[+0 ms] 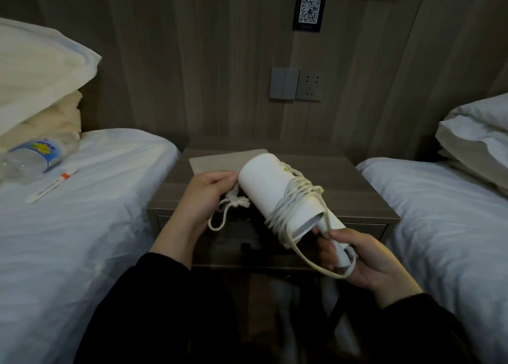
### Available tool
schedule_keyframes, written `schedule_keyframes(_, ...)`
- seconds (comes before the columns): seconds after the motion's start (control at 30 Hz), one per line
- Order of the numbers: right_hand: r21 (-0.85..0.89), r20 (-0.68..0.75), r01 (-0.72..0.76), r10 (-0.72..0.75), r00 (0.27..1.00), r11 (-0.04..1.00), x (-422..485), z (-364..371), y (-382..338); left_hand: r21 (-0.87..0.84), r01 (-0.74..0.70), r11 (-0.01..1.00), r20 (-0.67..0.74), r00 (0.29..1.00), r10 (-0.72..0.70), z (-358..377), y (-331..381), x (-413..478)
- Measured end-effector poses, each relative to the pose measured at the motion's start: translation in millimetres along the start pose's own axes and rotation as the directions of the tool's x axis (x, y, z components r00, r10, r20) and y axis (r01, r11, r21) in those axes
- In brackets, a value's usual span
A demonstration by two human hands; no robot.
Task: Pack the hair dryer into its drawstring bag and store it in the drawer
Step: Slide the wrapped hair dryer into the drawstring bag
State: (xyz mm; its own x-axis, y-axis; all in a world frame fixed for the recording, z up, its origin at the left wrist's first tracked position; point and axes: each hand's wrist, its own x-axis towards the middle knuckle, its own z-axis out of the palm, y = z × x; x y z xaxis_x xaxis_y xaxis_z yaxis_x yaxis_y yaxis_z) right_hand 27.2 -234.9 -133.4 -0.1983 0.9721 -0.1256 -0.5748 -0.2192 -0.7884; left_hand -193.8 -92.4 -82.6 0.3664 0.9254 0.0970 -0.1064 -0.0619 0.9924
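Nightstand point(365, 196) btwn two beds; L grip point(204, 196) round drawstring point(220, 220), R grip point(365, 259) round dryer point(277, 193).

Both hands reach forward from dark sleeves: the left hand point(204, 196) pinched closed, the right hand point(365, 262) palm-up, fingers seemingly curled in a grasp.
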Motion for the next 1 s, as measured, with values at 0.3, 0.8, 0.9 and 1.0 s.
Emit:
schedule_keyframes(0.3, -0.161, -0.18, 0.034, -0.063, 0.982, 0.986, -2, 8, -4, 0.431, -0.193, 0.882, -0.094, 0.962, 0.256, 10, 10, -6)
schedule_keyframes(0.8, -0.075, -0.381, 0.08, -0.102, 0.919, 0.994, 1, 19, -7, 0.528, -0.587, 0.613, 0.258, 0.799, 0.543, 40, 0, -19)
schedule_keyframes(0.9, -0.014, -0.431, 0.139, -0.131, 0.893, 0.99, 2, 21, -10, 0.661, -0.553, 0.507, 0.242, 0.797, 0.554, 41, -9, -15)
schedule_keyframes(1.0, 0.034, -0.453, 0.192, -0.156, 0.878, 0.981, 4, 24, -9, 0.712, -0.361, 0.602, 0.072, 0.89, 0.449, 45, -17, -13)
